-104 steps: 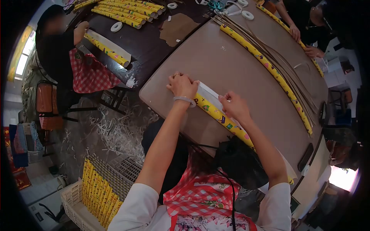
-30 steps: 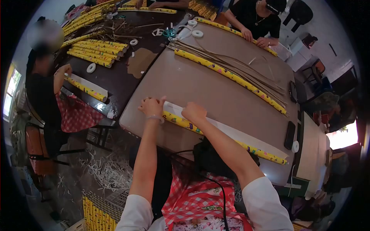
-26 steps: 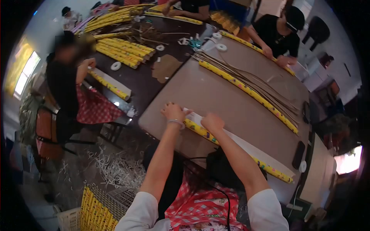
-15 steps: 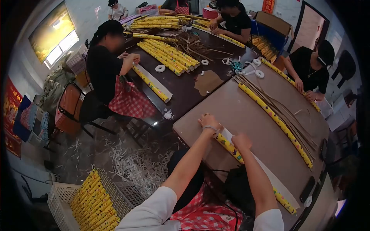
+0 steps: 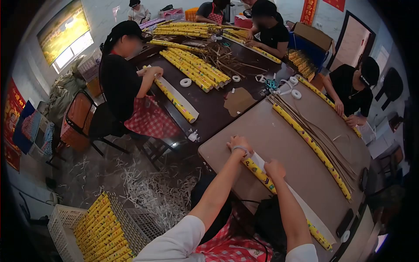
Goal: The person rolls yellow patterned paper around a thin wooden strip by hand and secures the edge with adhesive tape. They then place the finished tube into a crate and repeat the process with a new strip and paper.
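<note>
A yellow patterned tube [image 5: 262,177] with a white paper edge lies along the near edge of the brown table. My left hand [image 5: 239,146] is at the tube's far end, its fingers bent over it; what they grip, if anything, is hidden. On the white paper [image 5: 301,198] beside the tube rests my right hand [image 5: 275,169], its fingers curled together. My right forearm crosses over the tube and hides its middle. A second yellow tube [image 5: 312,146] lies farther right on the table, next to long thin brown strips [image 5: 325,131].
Scissors [image 5: 288,85] and white tape rolls [image 5: 296,94] lie at the table's back. A co-worker [image 5: 120,83] handles a tube at the left; another [image 5: 355,94] sits at the right. Yellow tubes fill a crate [image 5: 65,236] on the floor, beside paper shreds [image 5: 152,196].
The view has shifted slightly. My hands remain near the same places on the tube and paper. The left co-worker's hands have moved a little along their tube.
</note>
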Demonstrator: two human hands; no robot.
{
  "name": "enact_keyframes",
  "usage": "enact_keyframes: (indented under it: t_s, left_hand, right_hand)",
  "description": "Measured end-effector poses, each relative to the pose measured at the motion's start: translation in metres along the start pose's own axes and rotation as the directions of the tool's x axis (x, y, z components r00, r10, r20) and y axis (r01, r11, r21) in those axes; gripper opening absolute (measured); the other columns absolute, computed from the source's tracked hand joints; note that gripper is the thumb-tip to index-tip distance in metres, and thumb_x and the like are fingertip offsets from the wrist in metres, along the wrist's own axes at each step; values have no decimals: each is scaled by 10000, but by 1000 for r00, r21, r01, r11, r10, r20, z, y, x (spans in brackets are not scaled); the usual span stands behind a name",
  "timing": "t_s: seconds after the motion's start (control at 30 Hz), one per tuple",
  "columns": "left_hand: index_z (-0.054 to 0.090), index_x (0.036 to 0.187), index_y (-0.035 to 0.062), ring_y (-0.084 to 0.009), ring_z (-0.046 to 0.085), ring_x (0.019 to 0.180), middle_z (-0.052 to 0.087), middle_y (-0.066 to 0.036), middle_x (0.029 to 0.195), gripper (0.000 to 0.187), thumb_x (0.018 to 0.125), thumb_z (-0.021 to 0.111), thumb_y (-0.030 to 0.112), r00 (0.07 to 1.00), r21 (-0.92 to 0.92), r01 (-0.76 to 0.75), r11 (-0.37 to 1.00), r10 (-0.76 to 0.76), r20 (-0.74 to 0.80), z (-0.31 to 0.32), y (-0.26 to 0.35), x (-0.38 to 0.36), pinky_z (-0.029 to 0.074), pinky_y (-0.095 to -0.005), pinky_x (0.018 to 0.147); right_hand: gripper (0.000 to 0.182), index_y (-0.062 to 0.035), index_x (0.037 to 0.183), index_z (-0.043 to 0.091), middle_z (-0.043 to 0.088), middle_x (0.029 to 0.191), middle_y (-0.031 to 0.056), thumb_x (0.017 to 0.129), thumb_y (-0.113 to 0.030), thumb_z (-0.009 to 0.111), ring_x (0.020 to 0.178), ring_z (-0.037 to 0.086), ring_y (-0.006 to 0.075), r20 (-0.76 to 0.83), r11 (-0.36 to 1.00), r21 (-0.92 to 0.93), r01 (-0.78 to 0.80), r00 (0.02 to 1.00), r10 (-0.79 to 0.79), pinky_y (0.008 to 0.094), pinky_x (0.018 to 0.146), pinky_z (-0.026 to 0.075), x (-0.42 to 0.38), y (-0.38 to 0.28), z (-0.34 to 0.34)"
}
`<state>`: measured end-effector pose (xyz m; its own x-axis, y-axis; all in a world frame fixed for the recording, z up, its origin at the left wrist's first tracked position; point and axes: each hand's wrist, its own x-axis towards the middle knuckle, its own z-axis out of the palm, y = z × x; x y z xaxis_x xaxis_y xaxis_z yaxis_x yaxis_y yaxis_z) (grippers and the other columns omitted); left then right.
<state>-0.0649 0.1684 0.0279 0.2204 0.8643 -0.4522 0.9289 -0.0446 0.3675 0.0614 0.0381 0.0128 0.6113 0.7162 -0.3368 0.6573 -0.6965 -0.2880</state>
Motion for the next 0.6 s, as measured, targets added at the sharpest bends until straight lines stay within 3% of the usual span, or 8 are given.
enact_keyframes:
  t_s: [0.23, 0.33, 0.37, 0.4, 0.43, 0.5, 0.53, 0.6]
  left_hand:
    - [674, 1073, 270, -278, 371, 1242, 520, -47, 1258, 562, 546, 840, 375, 1000, -62, 30, 998, -30, 4, -1, 0, 1, 315, -491, 1020]
    - [680, 1020, 292, -286, 340, 1287, 530, -32, 1275, 518, 534, 845, 366, 995, -66, 94, 993, -95, -8, 9, -3, 15, 286, -514, 1040]
    - [692, 999, 272, -280, 473, 1189, 602, -44, 1176, 476, 550, 839, 333, 999, 21, 24, 999, -23, -45, 20, -8, 33, 391, -472, 975]
    - [714, 943, 210, -273, 606, 993, 662, -72, 1047, 393, 570, 821, 267, 997, -30, -39, 999, 37, -73, 17, -6, 26, 493, -405, 842]
    - [724, 886, 141, -259, 649, 817, 683, -84, 970, 331, 571, 801, 210, 997, -108, -76, 991, 72, -37, 11, -2, 14, 529, -361, 724]
    - [713, 835, 93, -219, 623, 799, 673, -89, 920, 300, 558, 790, 174, 987, -25, -145, 989, 142, -79, 12, -3, 21, 506, -367, 693]
    - [702, 820, 86, -234, 620, 813, 667, -100, 887, 301, 556, 798, 195, 992, -411, -129, 903, 122, -43, 61, -38, 99, 493, -364, 719]
    - [576, 846, 66, -176, 554, 731, 605, -39, 805, 349, 603, 811, 153, 985, -386, -170, 907, 162, -53, 47, -32, 80, 470, -369, 642]
  right_hand:
    - [354, -94, 1055, 657, 640, 1078, 158, 770, -263, 532, 995, 614, 328, 4, 1000, 14, 1, 1000, -1, 413, 803, 499, -4, -6, -3]
    - [325, -78, 999, 677, 665, 963, 182, 755, -237, 534, 918, 642, 333, 19, 998, 61, 7, 1000, -9, 421, 758, 507, -9, -8, -7]
    - [313, -66, 964, 683, 670, 925, 183, 740, -228, 536, 887, 650, 332, 74, 999, 19, 31, 997, -32, 431, 741, 507, 6, 0, 6]
    - [318, -65, 962, 683, 670, 929, 179, 726, -229, 547, 888, 652, 320, 10, 999, 24, 45, 999, -46, 424, 735, 509, -2, -2, 1]
    - [288, -62, 873, 706, 676, 877, 180, 709, -235, 545, 835, 661, 332, 33, 992, 125, 17, 999, -21, 436, 704, 515, -5, -2, 0]
    - [290, -69, 892, 703, 680, 885, 165, 706, -232, 551, 843, 663, 307, -17, 992, 125, 11, 1000, -9, 416, 696, 516, -6, -4, 0]
    - [299, -81, 948, 693, 677, 930, 135, 716, -233, 584, 889, 657, 281, 18, 986, 169, -10, 1000, 7, 393, 739, 507, -20, -8, -16]
    - [277, -99, 939, 698, 681, 920, 123, 718, -229, 592, 904, 654, 278, -6, 986, 168, -3, 1000, 4, 371, 737, 507, -14, -7, -6]
